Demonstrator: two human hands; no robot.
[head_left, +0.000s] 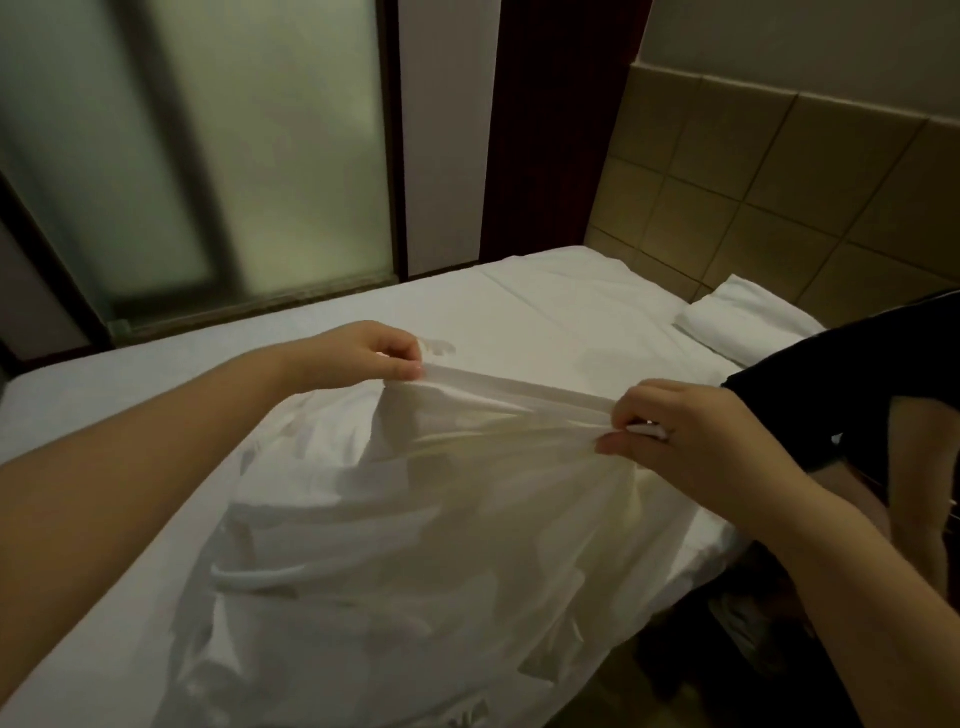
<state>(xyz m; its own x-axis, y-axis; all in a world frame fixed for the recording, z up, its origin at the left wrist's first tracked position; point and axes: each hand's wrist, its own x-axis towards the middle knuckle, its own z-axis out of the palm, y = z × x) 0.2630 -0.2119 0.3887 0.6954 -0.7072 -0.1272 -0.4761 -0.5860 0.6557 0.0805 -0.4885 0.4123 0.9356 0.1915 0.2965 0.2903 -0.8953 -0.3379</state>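
A loose white sheet (395, 530) hangs in folds over the near part of the bed (519, 306), which is covered in a fitted white sheet. My left hand (358, 353) pinches the upper edge of the loose sheet at its left end. At the right end, my right hand (685, 436) pinches the same edge. Between the two hands the edge is pulled into a taut line above the mattress.
A folded white towel or pillow (743, 322) lies at the head of the bed by the tan padded headboard (769, 197). Another person in dark clothes (883, 395) bends over at the bed's right side. A frosted glass panel (208, 156) stands behind the bed.
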